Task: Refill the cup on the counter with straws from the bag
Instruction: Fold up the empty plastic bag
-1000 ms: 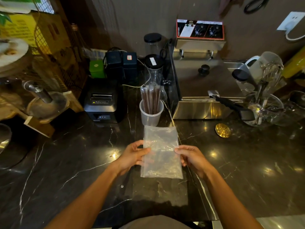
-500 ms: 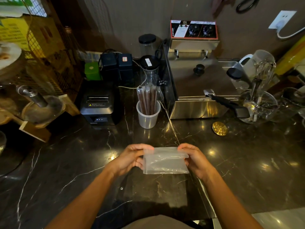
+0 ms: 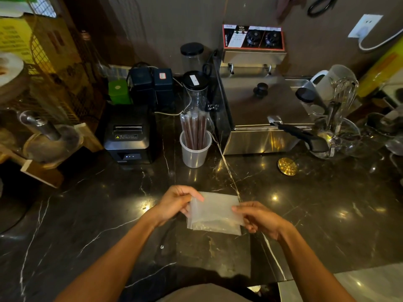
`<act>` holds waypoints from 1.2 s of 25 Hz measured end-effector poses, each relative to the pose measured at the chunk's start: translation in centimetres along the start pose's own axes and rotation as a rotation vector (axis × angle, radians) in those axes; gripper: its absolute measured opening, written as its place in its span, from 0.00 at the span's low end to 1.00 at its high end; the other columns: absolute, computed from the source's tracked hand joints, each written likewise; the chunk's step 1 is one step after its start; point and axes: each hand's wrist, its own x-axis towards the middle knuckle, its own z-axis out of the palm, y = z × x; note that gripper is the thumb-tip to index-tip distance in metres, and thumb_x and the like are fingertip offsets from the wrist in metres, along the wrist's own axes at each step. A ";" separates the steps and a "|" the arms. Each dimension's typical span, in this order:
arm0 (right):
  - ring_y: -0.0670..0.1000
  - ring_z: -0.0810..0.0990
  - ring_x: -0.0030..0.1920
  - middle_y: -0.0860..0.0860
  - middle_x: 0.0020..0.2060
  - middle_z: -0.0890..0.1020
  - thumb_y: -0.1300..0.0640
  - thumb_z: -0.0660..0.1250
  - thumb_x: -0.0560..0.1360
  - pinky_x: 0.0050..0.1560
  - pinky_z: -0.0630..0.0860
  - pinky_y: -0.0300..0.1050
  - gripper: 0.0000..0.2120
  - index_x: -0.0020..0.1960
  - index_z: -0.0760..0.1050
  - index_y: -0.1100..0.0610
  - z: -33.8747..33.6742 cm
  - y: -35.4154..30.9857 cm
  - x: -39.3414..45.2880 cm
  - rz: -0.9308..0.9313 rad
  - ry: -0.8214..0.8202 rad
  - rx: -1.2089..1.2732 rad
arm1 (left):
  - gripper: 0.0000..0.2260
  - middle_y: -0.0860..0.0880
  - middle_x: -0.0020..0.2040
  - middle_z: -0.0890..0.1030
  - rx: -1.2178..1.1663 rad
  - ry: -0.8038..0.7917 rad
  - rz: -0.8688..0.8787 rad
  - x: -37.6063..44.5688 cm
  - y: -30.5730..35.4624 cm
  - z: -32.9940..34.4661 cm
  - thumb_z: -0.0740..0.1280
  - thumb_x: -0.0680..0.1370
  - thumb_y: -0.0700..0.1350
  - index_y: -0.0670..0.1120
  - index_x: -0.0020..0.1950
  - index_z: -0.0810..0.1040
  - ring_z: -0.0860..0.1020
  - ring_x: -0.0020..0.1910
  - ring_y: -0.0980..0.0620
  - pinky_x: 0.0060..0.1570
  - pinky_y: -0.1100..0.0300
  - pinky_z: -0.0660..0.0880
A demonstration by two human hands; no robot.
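A translucent plastic cup [image 3: 194, 151] stands on the dark marble counter [image 3: 305, 214], packed with upright brown wrapped straws [image 3: 193, 129]. In front of it, low over the counter, I hold a clear plastic bag [image 3: 214, 213] folded flat; no straws show inside it. My left hand [image 3: 174, 202] pinches the bag's left edge. My right hand [image 3: 259, 217] pinches its right edge.
A black receipt printer [image 3: 128, 136] sits left of the cup. A steel fryer [image 3: 261, 114] stands right of it, with a black-lidded carafe [image 3: 195, 90] behind. A gold disc [image 3: 287, 166] lies on the counter. Glass bowls and a whisk [image 3: 340, 127] crowd the right.
The bag went from a long flat sheet to folded in half, then smaller. Both hands have stayed on its edges and drawn slightly closer to me.
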 end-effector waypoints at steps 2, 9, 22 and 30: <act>0.47 0.69 0.27 0.52 0.29 0.74 0.50 0.76 0.74 0.28 0.65 0.37 0.23 0.58 0.82 0.68 0.5 0.4 -0.2 -0.034 0.052 0.042 | 0.15 0.45 0.50 0.87 -0.106 0.018 -0.023 0.1 0.0 0.3 0.63 0.84 0.40 0.54 0.67 0.79 0.86 0.44 0.42 0.41 0.55 0.83; 0.47 0.70 0.28 0.54 0.33 0.80 0.61 0.69 0.80 0.27 0.66 0.37 0.12 0.62 0.81 0.64 1.5 1.3 -1.4 -0.159 0.254 0.185 | 0.23 0.38 0.60 0.85 -0.219 -0.173 -0.232 -0.3 -2.1 1.9 0.70 0.79 0.57 0.45 0.69 0.78 0.85 0.53 0.41 0.50 0.53 0.82; 0.49 0.75 0.28 0.50 0.31 0.83 0.54 0.69 0.81 0.27 0.68 0.39 0.10 0.57 0.82 0.60 2.7 11.7 -10.6 -0.015 0.602 0.392 | 0.09 0.46 0.43 0.87 0.054 -0.319 -0.191 2.9 -2.7 11.5 0.69 0.80 0.34 0.43 0.59 0.79 0.80 0.41 0.45 0.33 0.63 0.78; 0.48 0.75 0.28 0.57 0.41 0.87 0.59 0.67 0.81 0.27 0.70 0.39 0.09 0.59 0.79 0.61 1.7 16.9 -16.1 -0.058 0.760 0.483 | 0.09 0.48 0.51 0.87 0.212 -0.449 -0.220 2.0 -2.9 18.7 0.70 0.81 0.39 0.52 0.56 0.79 0.86 0.45 0.56 0.38 0.65 0.81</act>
